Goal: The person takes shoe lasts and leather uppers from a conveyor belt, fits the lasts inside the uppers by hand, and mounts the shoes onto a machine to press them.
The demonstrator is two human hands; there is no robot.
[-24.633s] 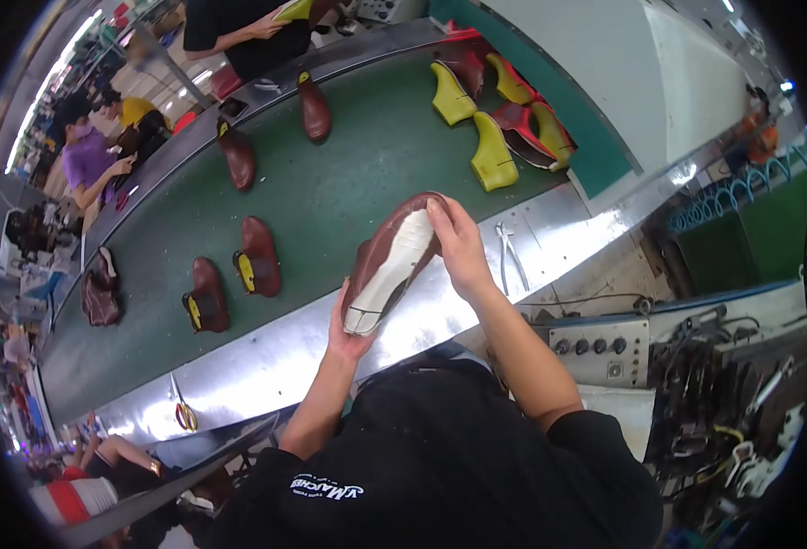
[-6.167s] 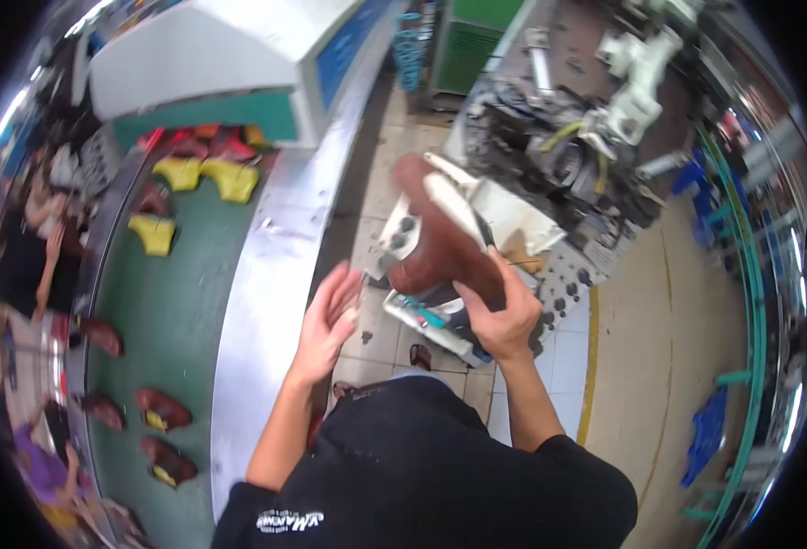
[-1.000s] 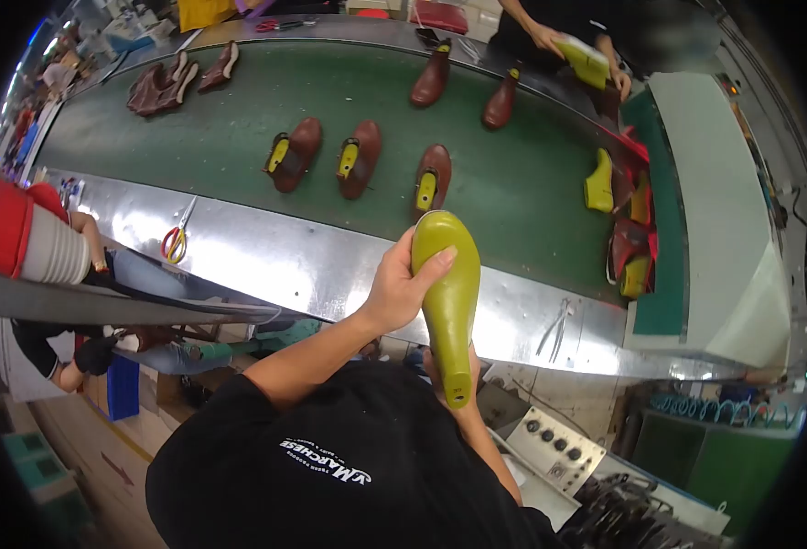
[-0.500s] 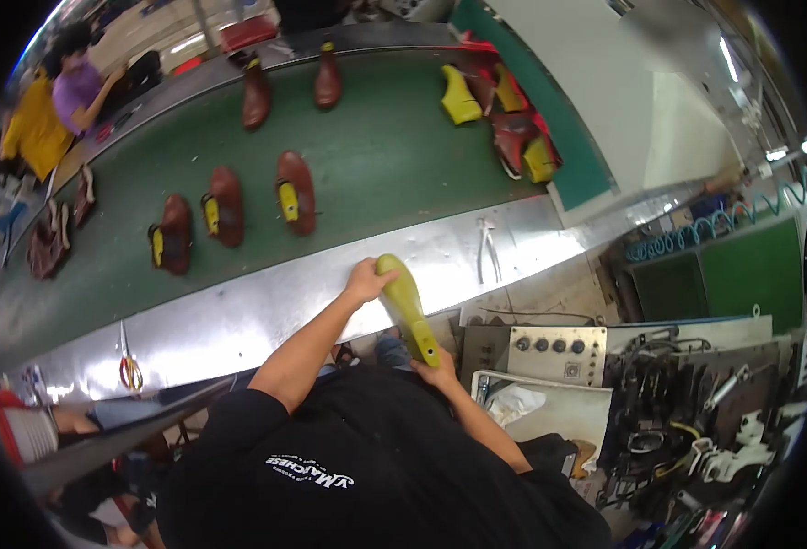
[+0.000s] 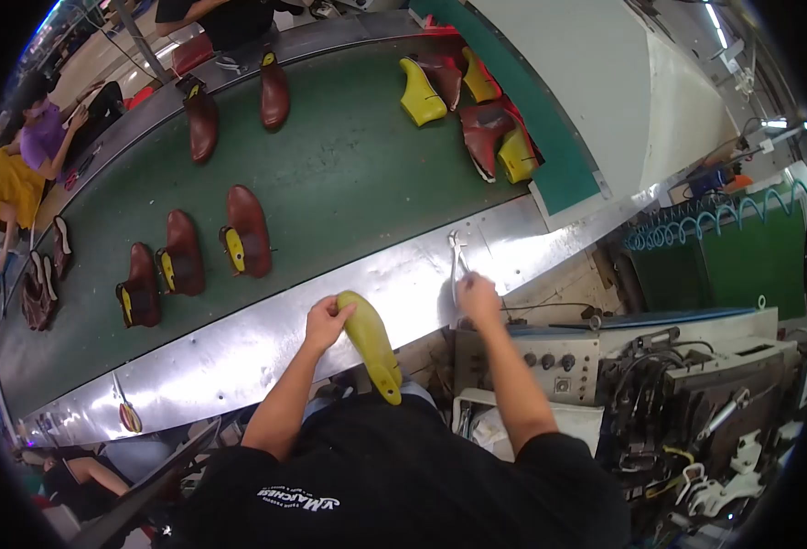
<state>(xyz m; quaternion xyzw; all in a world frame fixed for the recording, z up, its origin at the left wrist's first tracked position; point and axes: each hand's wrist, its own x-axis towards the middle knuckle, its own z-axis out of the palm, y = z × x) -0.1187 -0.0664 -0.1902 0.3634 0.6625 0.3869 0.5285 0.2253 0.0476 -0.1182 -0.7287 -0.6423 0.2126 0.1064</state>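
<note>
A yellow-green shoe last (image 5: 371, 343) hangs in front of my body, its holed heel end towards me. My left hand (image 5: 327, 322) is closed on the far end, thumb over the top. On the metal edge lie lasting pincers (image 5: 457, 249), jaws pointing away from me. My right hand (image 5: 478, 298) is closed around their handles, which are partly hidden by the fingers. Brown boots on yellow lasts, among them the nearest boot (image 5: 250, 229), lie on the green belt (image 5: 330, 183) beyond my left hand.
Yellow lasts (image 5: 422, 94) and brown uppers (image 5: 484, 137) lie at the belt's right end. Scissors (image 5: 127, 414) rest on the metal edge (image 5: 230, 371) at left. A machine with a knobbed control box (image 5: 550, 366) stands at right. Other people work across the belt and at lower left.
My right hand has let go of the last's heel end and moved right onto the pincers. The left hand still holds the last. The view has shifted, and the boots appear further left.
</note>
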